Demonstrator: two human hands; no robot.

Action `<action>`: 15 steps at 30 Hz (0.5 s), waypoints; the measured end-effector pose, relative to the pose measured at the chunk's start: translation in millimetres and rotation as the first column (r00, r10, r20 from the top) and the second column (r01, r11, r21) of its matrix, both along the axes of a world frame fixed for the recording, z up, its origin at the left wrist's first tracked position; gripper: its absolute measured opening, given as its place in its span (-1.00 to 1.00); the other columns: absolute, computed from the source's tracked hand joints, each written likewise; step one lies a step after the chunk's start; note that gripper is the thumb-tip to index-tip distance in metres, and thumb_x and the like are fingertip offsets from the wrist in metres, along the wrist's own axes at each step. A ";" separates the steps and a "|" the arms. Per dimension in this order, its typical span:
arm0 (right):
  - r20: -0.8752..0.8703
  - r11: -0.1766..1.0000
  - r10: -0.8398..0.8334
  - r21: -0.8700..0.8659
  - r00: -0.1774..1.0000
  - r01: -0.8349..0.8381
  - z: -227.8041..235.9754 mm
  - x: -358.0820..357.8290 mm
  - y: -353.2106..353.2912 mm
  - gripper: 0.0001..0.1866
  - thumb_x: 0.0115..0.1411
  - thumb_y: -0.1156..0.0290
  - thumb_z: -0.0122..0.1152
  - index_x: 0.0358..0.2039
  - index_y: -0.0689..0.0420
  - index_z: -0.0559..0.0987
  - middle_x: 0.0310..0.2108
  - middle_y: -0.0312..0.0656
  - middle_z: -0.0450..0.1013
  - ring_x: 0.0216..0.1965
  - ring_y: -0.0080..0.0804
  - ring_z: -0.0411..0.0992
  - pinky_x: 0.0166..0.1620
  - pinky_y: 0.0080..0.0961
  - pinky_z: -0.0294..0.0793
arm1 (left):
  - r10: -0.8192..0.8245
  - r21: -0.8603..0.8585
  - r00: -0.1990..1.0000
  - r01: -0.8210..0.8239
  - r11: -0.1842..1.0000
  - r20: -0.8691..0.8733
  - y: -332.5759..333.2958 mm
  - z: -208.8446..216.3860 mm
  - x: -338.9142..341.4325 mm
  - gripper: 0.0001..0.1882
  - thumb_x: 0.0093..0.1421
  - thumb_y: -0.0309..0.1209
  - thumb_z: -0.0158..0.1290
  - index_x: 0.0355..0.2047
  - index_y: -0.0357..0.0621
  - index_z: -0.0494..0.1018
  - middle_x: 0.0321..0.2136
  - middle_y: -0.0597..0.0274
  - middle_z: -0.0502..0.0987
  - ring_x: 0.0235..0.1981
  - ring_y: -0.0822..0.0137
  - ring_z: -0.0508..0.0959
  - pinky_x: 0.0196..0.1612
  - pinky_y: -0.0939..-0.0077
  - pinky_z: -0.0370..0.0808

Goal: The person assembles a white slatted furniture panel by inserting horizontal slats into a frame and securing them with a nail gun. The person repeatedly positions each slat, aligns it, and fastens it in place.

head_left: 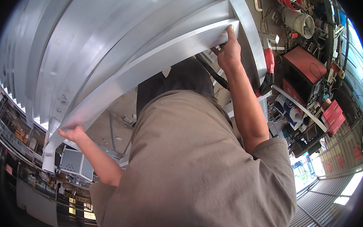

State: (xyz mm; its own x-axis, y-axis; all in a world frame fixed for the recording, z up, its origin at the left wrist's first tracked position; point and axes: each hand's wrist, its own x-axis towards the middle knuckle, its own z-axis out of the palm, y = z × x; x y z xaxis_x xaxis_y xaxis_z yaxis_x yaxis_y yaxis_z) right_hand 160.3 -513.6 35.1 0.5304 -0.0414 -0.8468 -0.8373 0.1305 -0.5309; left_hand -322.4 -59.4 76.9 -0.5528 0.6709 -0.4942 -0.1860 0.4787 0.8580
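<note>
A long silvery metal bar [160, 48] spans the front edge of a large stack of metal sheets or profiles [91, 30]; the wide lens makes it look curved. My right hand [229, 52] grips the bar near its right end, with a finger or thumb laid up over its face and the others partly hidden beneath. Toward the bar's left end, my left hand [73, 133] holds its lower edge, the palm turned up and some fingers hidden. A metal upright [249, 35] stands just right of my right hand.
At the right are a red-topped cabinet [305, 62], a dirty white bucket [299, 23], a red-wrapped handle or cable [269, 60] and red boxes [333, 117]. Lower left, a grey perforated box [75, 163] stands near the bar's left end. Cluttered shelving lines the far left.
</note>
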 end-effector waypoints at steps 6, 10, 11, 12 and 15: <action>-0.020 0.999 -0.023 0.032 1.000 0.024 3.4 -0.7 9.5 -0.31 0.50 -0.09 -0.04 0.40 0.15 0.20 0.32 -0.05 0.24 0.33 -0.06 0.27 0.33 0.17 0.27 | -0.066 0.038 0.998 0.067 0.997 -0.009 71.4 6.9 39.2 -0.26 0.11 0.05 0.23 0.23 -0.05 0.43 0.29 0.15 0.42 0.28 0.05 0.39 0.31 -0.04 0.29; -0.030 0.995 -0.077 0.065 0.997 0.079 7.6 -0.7 21.0 -0.33 0.51 -0.10 -0.08 0.42 0.07 0.16 0.35 -0.11 0.18 0.37 -0.07 0.21 0.35 0.18 0.26 | -0.184 0.062 0.983 0.184 0.981 -0.009 143.5 19.7 94.8 -0.29 0.11 0.03 0.24 0.20 -0.08 0.45 0.23 0.15 0.48 0.21 0.07 0.46 0.24 -0.03 0.35; -0.050 0.993 -0.093 0.062 0.994 0.096 8.3 0.0 23.9 -0.35 0.51 -0.10 -0.09 0.41 0.04 0.17 0.35 -0.13 0.18 0.37 -0.09 0.20 0.34 0.19 0.26 | -0.215 0.067 0.976 0.217 0.974 -0.038 159.8 22.8 110.4 -0.29 0.11 0.03 0.24 0.19 -0.08 0.46 0.22 0.15 0.48 0.19 0.08 0.47 0.23 -0.03 0.36; -0.063 0.992 -0.107 0.062 0.992 0.111 9.1 0.8 26.5 -0.36 0.51 -0.11 -0.10 0.41 0.01 0.17 0.35 -0.15 0.17 0.37 -0.10 0.19 0.34 0.20 0.25 | -0.230 0.068 0.970 0.235 0.970 -0.076 177.2 26.7 128.0 -0.30 0.11 0.03 0.24 0.18 -0.09 0.47 0.21 0.15 0.49 0.18 0.08 0.48 0.23 -0.02 0.37; -0.085 0.988 -0.135 0.057 0.987 0.140 11.5 3.2 34.2 -0.40 0.52 -0.12 -0.12 0.39 -0.05 0.19 0.34 -0.20 0.17 0.37 -0.17 0.19 0.31 0.23 0.24 | -0.291 0.065 0.951 0.298 0.952 -0.106 225.1 39.8 181.6 -0.32 0.11 0.02 0.25 0.15 -0.09 0.48 0.20 0.15 0.51 0.16 0.11 0.50 0.22 0.01 0.39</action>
State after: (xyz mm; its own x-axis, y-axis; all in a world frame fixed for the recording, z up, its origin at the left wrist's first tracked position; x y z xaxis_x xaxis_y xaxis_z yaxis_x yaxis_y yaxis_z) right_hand 163.5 -479.3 46.5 0.4531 -0.0547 -0.8898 -0.8489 0.2784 -0.4493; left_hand -140.8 165.7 116.7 -0.3661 0.8457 -0.3884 0.0361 0.4300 0.9021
